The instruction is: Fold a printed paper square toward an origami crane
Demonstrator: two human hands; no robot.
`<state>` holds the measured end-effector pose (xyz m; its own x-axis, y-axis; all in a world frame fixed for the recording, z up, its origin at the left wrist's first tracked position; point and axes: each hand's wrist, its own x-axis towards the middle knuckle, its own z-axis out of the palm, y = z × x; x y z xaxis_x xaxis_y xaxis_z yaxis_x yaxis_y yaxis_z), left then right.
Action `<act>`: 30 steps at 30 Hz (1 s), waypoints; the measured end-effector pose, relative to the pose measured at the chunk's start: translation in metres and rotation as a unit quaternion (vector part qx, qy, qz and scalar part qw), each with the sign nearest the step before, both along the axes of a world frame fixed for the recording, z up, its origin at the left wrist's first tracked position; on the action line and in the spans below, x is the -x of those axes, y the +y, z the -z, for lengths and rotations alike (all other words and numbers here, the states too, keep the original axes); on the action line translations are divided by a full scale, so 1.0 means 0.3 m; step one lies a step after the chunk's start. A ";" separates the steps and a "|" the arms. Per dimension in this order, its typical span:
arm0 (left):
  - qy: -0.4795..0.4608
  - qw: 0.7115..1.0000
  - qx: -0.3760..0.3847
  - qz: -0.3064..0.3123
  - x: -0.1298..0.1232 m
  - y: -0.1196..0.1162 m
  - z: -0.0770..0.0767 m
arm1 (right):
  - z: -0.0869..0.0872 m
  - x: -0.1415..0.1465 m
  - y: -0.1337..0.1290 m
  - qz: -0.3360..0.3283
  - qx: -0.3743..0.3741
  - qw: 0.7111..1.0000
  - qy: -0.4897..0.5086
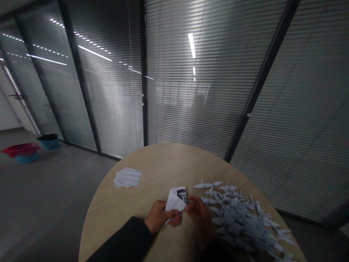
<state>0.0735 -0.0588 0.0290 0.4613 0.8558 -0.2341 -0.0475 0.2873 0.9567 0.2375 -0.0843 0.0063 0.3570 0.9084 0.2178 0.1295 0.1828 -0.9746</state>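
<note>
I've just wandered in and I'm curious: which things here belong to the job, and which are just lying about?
Likely part of the job:
folded paper, in the left hand, right hand at its corner
loose sheets
paper cranes
table

Probably just around:
red-lined bin
black-lined bin
blinds

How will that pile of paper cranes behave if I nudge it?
The paper cranes, folded from thin-looking paper, probably weigh little and scatter easily. Their pointed ends overlap, so neighbours may drag along. Pressing down could crush the raised folds.
</note>
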 end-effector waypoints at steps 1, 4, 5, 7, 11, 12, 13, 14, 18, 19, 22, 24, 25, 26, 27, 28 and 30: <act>-0.001 1.000 -0.001 0.005 0.000 -0.002 -0.003 | -0.004 0.001 -0.002 -0.003 0.000 1.000 0.004; -0.003 1.000 0.001 0.011 -0.002 -0.009 -0.017 | -0.008 0.003 -0.004 -0.005 -0.007 0.999 0.036; -0.004 1.000 0.003 0.008 -0.002 -0.011 -0.021 | -0.007 0.004 -0.003 -0.008 -0.009 0.999 0.044; -0.005 1.000 0.007 -0.002 -0.002 -0.011 -0.025 | -0.002 0.006 -0.001 -0.014 -0.008 0.999 0.049; -0.012 1.000 -0.001 -0.009 0.002 -0.008 -0.019 | 0.012 0.019 0.001 -0.029 -0.005 0.999 0.028; -0.014 1.000 -0.006 -0.006 0.003 -0.007 -0.017 | 0.016 0.024 0.001 -0.034 -0.004 0.999 0.024; -0.015 1.000 -0.012 -0.002 0.004 -0.007 -0.015 | 0.019 0.029 -0.001 -0.041 -0.002 0.999 0.020; -0.015 1.000 -0.018 0.003 0.004 -0.008 -0.015 | 0.020 0.032 -0.003 -0.046 0.002 0.999 0.015; -0.007 0.999 -0.031 0.020 0.004 -0.013 -0.021 | 0.016 0.031 -0.012 -0.024 0.021 0.999 -0.037; -0.005 0.999 -0.034 0.023 0.004 -0.014 -0.024 | 0.013 0.028 -0.013 -0.016 0.024 0.998 -0.048; -0.005 0.998 -0.046 0.034 0.004 -0.019 -0.028 | 0.011 0.017 -0.013 0.001 0.023 0.998 -0.060; -0.006 0.998 -0.051 0.040 0.004 -0.020 -0.028 | 0.013 0.013 -0.011 0.001 0.025 0.998 -0.057; -0.006 0.998 -0.052 0.041 0.004 -0.019 -0.027 | 0.015 0.012 -0.010 -0.003 0.028 0.998 -0.052; -0.007 0.998 -0.051 0.040 0.004 -0.018 -0.026 | 0.016 0.011 -0.010 -0.008 0.032 0.998 -0.045; -0.008 0.998 -0.049 0.037 0.003 -0.017 -0.025 | 0.016 0.011 -0.009 -0.011 0.037 0.998 -0.039; -0.008 0.998 -0.044 0.033 0.002 -0.015 -0.024 | 0.016 0.011 -0.009 -0.013 0.041 0.998 -0.037; -0.005 0.999 -0.033 0.026 0.001 -0.010 -0.023 | 0.013 0.009 -0.008 -0.008 0.049 0.998 -0.043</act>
